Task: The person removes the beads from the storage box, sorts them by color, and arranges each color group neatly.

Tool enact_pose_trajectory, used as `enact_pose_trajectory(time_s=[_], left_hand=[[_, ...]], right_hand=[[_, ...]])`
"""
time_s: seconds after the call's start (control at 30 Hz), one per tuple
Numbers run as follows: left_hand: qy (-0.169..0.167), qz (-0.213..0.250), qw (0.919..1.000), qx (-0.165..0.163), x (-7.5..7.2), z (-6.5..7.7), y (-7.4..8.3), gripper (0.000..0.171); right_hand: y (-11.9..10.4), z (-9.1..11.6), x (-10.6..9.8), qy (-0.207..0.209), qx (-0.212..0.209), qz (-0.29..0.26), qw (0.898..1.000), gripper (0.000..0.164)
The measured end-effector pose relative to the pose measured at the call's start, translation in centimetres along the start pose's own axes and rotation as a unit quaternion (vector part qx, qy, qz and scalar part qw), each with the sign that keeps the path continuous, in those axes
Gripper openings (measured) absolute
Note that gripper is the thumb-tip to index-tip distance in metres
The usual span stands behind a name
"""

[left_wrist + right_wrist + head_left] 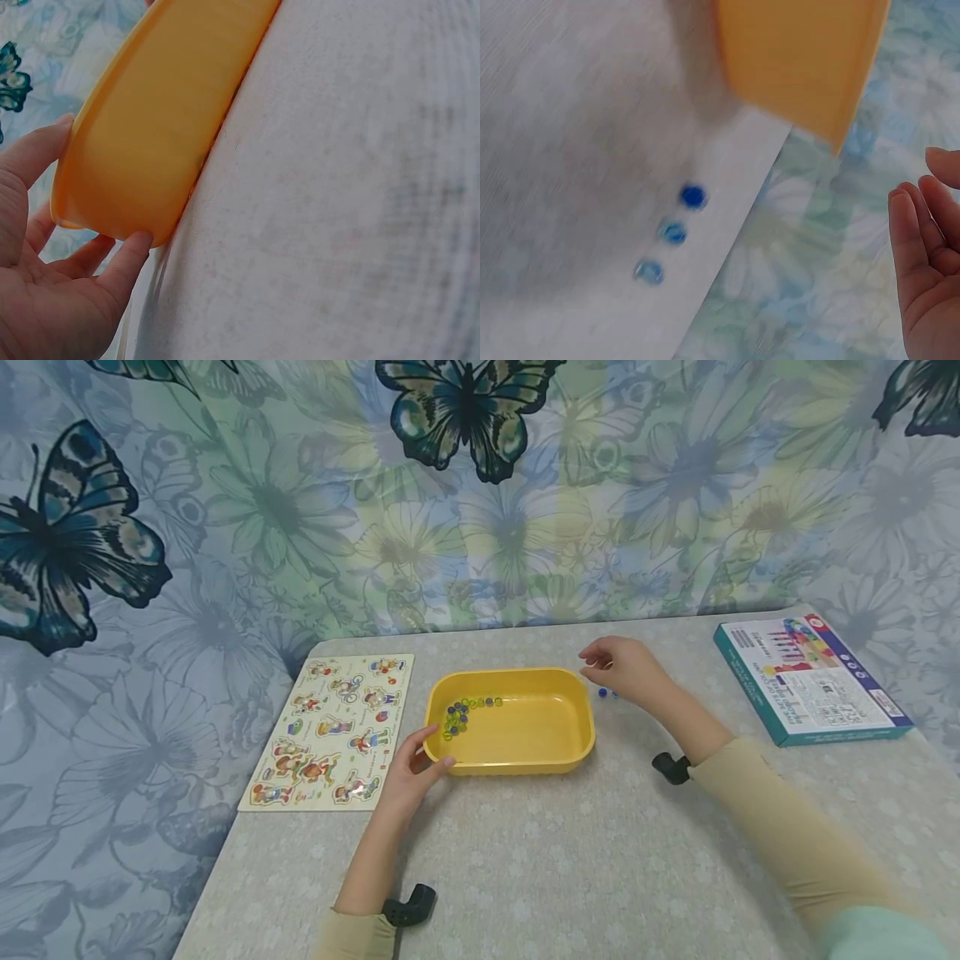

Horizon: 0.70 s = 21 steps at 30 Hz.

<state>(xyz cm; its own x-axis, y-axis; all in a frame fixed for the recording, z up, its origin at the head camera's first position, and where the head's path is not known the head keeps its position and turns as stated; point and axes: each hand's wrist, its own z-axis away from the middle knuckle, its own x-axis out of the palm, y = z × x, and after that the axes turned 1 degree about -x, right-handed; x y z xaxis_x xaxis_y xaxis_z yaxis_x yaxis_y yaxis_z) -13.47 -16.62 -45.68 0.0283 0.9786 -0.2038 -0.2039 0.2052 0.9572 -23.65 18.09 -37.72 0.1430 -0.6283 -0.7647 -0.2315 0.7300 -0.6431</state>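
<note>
A yellow tub (pixel 517 760) stands on the table, with several green and blue glass beads (pixel 459 717) along its left and back sides. My left hand (pixel 411 770) grips the tub's near left corner; in the left wrist view its fingers (pixel 124 266) press against the yellow wall. Beyond the tub's right end is my right hand (pixel 621 667), raised above the table. Its fingers are slightly bent and the thumb stands apart, with nothing visible between them in the right wrist view. Three blue glass beads (pixel 673 232) lie in a row on the table near that hand.
A sheet of cartoon stickers (pixel 330 735) lies left of the tub. At the right edge of the table (pixel 525 860) sits a flat teal and white game box (pixel 817 681). Behind the table hangs a butterfly and flower cloth (pixel 510 543).
</note>
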Motion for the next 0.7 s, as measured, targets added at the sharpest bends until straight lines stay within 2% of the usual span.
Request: enact_pose_trajectory(time_s=[0.23, 0.43, 0.6, 0.7], left_hand=[[0.003, -0.003, 1.0000, 0.000, 0.1, -0.1, 0.0, 0.061], [0.005, -0.004, 1.0000, 0.000, 0.0, -0.2, 0.0, 0.060], [-0.007, 0.001, 0.9999, 0.010, -0.1, -0.2, -0.1, 0.061], [-0.012, 0.004, 0.9999, 0.006, -0.2, 0.0, 0.3, 0.061]], right_hand=[[-3.2, -0.4, 2.3, -0.030, -0.039, -0.030, 0.998, 0.026], [-4.8, -0.9, 4.9, -0.045, -0.070, -0.041, 0.996, 0.025], [-6.0, -1.4, 7.3, -0.070, -0.070, -0.033, 0.995, 0.026], [-6.7, -1.8, 8.6, -0.089, -0.074, -0.027, 0.993, 0.027]])
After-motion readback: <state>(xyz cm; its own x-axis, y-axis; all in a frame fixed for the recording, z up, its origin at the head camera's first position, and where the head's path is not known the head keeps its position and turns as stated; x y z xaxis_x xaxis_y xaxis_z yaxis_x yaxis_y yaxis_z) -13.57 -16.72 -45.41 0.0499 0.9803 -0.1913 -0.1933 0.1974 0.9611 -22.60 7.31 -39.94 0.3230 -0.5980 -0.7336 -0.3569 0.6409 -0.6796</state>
